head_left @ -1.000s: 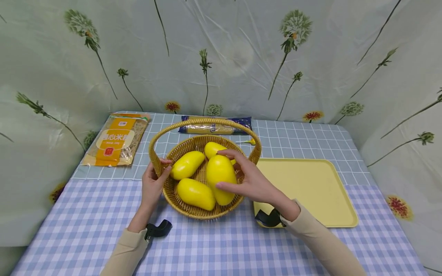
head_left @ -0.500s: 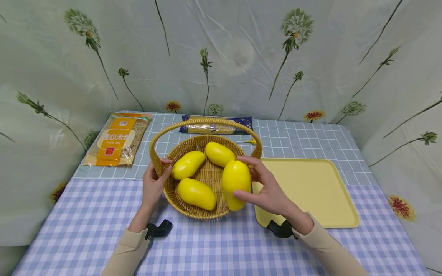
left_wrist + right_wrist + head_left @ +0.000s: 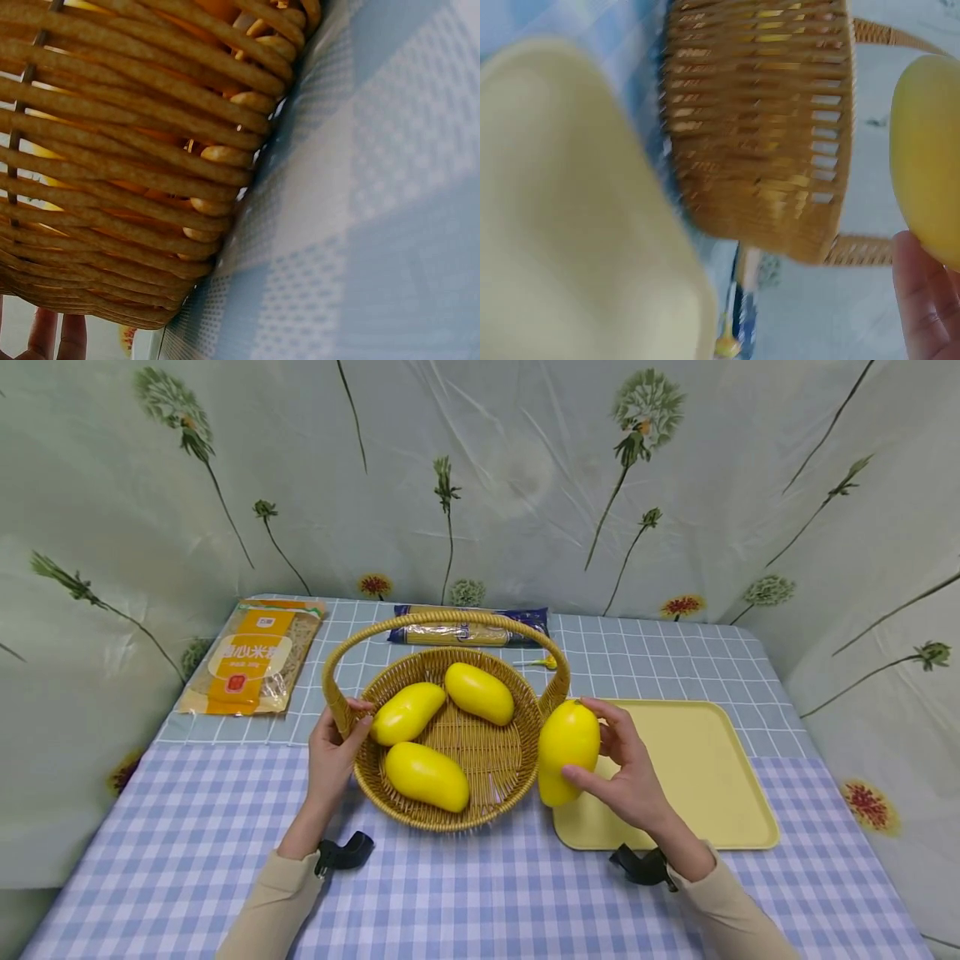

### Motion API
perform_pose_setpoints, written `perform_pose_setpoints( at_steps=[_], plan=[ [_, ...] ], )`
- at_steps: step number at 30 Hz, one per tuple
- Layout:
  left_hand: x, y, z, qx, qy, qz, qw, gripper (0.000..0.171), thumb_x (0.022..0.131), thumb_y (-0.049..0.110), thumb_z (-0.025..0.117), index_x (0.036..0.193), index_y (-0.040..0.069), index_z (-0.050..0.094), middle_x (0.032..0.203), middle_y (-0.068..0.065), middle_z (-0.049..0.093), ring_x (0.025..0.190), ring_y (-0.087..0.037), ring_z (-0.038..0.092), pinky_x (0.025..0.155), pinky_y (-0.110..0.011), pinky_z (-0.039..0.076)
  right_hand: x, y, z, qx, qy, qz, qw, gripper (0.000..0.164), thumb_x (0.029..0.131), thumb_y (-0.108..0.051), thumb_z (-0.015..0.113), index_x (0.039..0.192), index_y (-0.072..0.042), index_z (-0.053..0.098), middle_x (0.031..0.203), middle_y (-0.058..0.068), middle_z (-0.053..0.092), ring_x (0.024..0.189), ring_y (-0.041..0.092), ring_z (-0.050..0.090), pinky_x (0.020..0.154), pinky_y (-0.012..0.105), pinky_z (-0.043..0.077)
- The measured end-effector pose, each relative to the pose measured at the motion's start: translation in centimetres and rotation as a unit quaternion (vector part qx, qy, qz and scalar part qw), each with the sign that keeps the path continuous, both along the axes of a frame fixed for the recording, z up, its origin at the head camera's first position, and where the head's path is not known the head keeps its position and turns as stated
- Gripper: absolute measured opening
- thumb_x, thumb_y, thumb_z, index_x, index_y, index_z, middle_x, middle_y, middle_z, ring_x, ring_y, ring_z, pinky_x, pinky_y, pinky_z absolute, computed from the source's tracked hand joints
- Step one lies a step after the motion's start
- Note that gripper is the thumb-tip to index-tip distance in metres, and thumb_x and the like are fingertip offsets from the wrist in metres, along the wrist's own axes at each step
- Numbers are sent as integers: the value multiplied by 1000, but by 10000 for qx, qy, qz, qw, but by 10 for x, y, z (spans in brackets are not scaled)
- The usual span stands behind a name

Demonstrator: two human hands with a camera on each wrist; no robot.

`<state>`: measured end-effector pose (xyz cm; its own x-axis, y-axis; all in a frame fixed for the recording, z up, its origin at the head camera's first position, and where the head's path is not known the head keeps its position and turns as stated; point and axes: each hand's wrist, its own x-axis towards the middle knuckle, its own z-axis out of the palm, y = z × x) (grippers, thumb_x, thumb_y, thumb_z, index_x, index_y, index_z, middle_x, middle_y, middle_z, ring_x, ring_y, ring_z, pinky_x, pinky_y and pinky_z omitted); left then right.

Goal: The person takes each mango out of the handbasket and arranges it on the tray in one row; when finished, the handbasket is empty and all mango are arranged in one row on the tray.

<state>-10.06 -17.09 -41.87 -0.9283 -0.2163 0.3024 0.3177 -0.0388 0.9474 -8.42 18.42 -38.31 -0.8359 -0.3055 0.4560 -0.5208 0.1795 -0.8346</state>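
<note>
My right hand (image 3: 633, 785) holds a yellow mango (image 3: 568, 747) between thumb and fingers, just past the right side of the wicker basket (image 3: 438, 823) and over the left edge of the pale yellow tray (image 3: 712, 777). In the right wrist view that mango (image 3: 930, 157) is well above the tray, fingertips against its lower side. With thumb and fingers my left hand (image 3: 328, 764) grips the basket at the foot of its arched handle. Inside lie a mango at the left (image 3: 408, 713), another at the back (image 3: 480, 693) and a third in front (image 3: 427, 777).
An orange-labelled food bag (image 3: 251, 660) lies at the back left. Behind the basket is a blue-ended pack of noodles (image 3: 465, 628), with a small yellow-tipped item (image 3: 543, 662) near it. The checked cloth (image 3: 450, 902) covers the table front, and a floral curtain (image 3: 510, 510) hangs behind.
My right hand has lifted the mango out of the basket and carried it right, to the tray's left edge. My left hand keeps its grip on the basket, which stays put.
</note>
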Motion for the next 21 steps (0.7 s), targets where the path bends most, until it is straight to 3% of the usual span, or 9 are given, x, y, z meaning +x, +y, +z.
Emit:
perform_pose_setpoints(
  at_steps=[12,19,21],
  plan=[
    [-4,-2,-4,-15,334,-53,9994,20,88,-17,53,107,-20,47,100,-4,65,100,-15,57,86,-24,44,-3,23,-18,-36,-249,-1067,9940,74,72,17,70,137,-1,40,124,4,48,90,16,53,73,21,45],
    [-3,-2,-4,-44,269,-51,9996,20,88,-16,53,107,-20,47,100,0,64,100,-14,57,86,-24,44,0,17,-6,169,-573,-1521,9866,66,73,14,72,133,2,45,112,8,52,84,16,51,65,23,43],
    [-3,-2,-4,-51,243,-39,9997,20,88,-16,53,107,-19,47,100,1,64,100,-14,57,86,-23,44,-4,20,-14,320,-704,-1601,9841,65,75,8,74,134,-2,46,108,8,52,82,16,50,64,23,43]
  ],
)
